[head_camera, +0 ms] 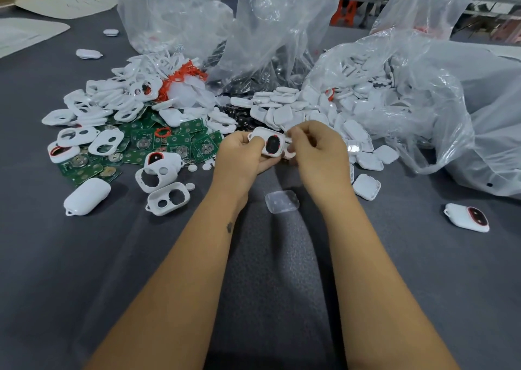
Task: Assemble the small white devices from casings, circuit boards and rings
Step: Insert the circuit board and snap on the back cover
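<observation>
— Where's the casing?
— Held above the surface [282, 271], between both hands. The left hand [239, 155] grips the casing [267, 141]; its fingers curl round the near end, thumb on top.
— And the right?
— The right hand [315, 149] has fingers curled, pinching at the casing's far edge, perhaps a small white piece; the view is poor there.
— Boards?
— The green boards [180, 144] lie left, beside a red ring [162, 131].

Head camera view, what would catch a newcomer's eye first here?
Probably the two hands at centre: the left hand and right hand together hold a white casing with a dark, red-ringed opening. Behind them sprawls a heap of white casings, green circuit boards beside it, and clear plastic bags spilling more white parts.
</observation>
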A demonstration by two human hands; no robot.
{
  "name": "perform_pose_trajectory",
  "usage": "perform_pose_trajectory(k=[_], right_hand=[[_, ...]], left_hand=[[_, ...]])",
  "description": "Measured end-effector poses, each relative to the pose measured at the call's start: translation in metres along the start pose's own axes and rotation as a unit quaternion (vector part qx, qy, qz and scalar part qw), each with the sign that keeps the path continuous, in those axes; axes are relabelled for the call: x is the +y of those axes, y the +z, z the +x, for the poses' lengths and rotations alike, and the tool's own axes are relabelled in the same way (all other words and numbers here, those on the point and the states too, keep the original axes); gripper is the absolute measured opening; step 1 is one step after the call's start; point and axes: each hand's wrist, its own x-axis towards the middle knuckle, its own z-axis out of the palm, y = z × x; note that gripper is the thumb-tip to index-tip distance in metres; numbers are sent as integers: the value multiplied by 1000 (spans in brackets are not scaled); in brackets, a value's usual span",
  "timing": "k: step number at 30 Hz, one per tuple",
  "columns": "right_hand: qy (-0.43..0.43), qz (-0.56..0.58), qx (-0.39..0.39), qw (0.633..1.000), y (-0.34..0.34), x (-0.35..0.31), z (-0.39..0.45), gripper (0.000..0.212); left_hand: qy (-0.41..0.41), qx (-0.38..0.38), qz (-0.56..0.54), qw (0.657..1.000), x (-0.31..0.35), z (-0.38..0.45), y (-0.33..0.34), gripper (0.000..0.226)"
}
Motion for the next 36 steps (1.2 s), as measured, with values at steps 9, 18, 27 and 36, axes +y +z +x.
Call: perform_pose_trajectory(k=[9,18,27,36], right_hand=[[52,-200,-300,931,-34,-4,-2,18],[48,-201,-302,931,-34,-5,-4,14],[52,97,-104,988,-29,-8,1,23],[83,159,-93,979,-26,-5,3,18]], left_hand=[[-4,32,-35,999,2,5,-1,25],[-45,4,-91,995,8,6,-5,26],[-129,-41,-144,980,10,2,-3,26],[-174,-70,-131,973,11,-3,2,40]])
